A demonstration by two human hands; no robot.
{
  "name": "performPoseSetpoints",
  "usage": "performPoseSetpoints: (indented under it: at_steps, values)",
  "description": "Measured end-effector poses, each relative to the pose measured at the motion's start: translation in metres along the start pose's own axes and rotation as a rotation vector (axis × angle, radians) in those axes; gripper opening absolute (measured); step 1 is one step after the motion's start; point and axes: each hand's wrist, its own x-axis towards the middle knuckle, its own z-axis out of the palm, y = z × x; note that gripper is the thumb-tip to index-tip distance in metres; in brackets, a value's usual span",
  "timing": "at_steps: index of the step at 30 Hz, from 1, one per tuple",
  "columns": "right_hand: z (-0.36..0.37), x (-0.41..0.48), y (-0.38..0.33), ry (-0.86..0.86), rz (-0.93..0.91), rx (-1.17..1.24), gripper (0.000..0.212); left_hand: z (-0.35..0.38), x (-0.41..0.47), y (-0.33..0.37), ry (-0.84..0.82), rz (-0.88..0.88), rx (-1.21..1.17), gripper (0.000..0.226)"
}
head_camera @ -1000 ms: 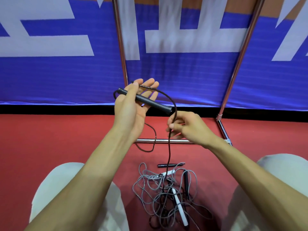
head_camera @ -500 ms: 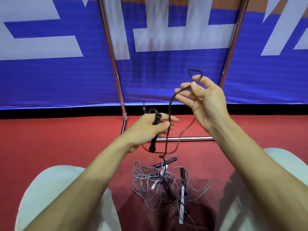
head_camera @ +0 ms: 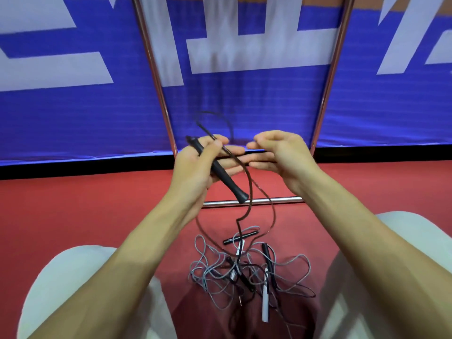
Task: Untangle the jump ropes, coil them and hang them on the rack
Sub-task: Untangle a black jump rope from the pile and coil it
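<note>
My left hand grips a black jump-rope handle that slants down to the right. Its black cord loops above my fingers and crosses over to my right hand, which pinches it with curled fingers close beside the left. From there the cord hangs down to a tangled pile of grey and black ropes on the red floor between my knees. Black and white handles lie in that pile. The chrome rack stands just behind my hands.
The rack's low crossbar runs along the floor under my hands, and its right upright slants upward. A blue and white banner covers the wall behind. My knees in pale trousers flank the pile.
My right hand has come down from head height to meet the left. My left hand has lifted and turned the handle. A new loop of black cord stands above my fingers.
</note>
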Motion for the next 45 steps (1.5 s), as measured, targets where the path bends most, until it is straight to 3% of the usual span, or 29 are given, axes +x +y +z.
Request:
performPoseSetpoints:
  at_steps: [5, 9, 11, 15, 20, 23, 27, 32, 35, 39, 45]
  values:
    - [0.011, -0.006, 0.01, -0.309, 0.073, -0.346, 0.034, -0.015, 0.007, 0.015, 0.111, 0.061, -0.289, 0.014]
    - [0.021, -0.012, 0.027, -0.485, 0.046, -0.576, 0.017, -0.022, 0.007, 0.019, 0.147, 0.058, -0.421, 0.015]
    - [0.025, -0.012, 0.034, -0.456, -0.006, -0.66, 0.017, -0.023, 0.007, 0.02, 0.152, 0.05, -0.463, 0.015]
    - [0.026, -0.01, 0.034, -0.294, -0.054, -0.605, 0.027, -0.028, 0.01, 0.018, 0.194, 0.084, -0.415, 0.017]
    - [0.023, -0.008, 0.024, -0.128, -0.147, -0.395, 0.026, -0.029, 0.011, 0.009, 0.219, -0.033, 0.002, 0.01]
    - [0.018, -0.01, 0.009, -0.108, -0.199, -0.22, 0.026, -0.025, 0.008, -0.004, 0.068, -0.178, 0.311, 0.021]
    - [0.011, -0.011, -0.006, -0.066, -0.207, 0.044, 0.025, -0.02, 0.004, -0.013, -0.191, -0.23, 0.604, 0.034]
    - [0.003, -0.009, -0.018, 0.01, -0.109, 0.513, 0.023, -0.015, -0.002, -0.016, -0.384, -0.299, 0.57, 0.022]
    - [0.002, -0.008, -0.019, 0.057, -0.077, 0.696, 0.019, -0.009, -0.005, -0.017, -0.342, -0.225, 0.467, 0.019]
    - [-0.001, -0.001, -0.014, 0.107, -0.018, 0.595, 0.011, -0.004, -0.006, -0.011, -0.198, -0.121, 0.36, 0.019]
    - [0.001, -0.001, 0.001, 0.026, 0.001, 0.024, 0.015, -0.001, -0.003, 0.001, -0.009, -0.003, 0.083, 0.019]
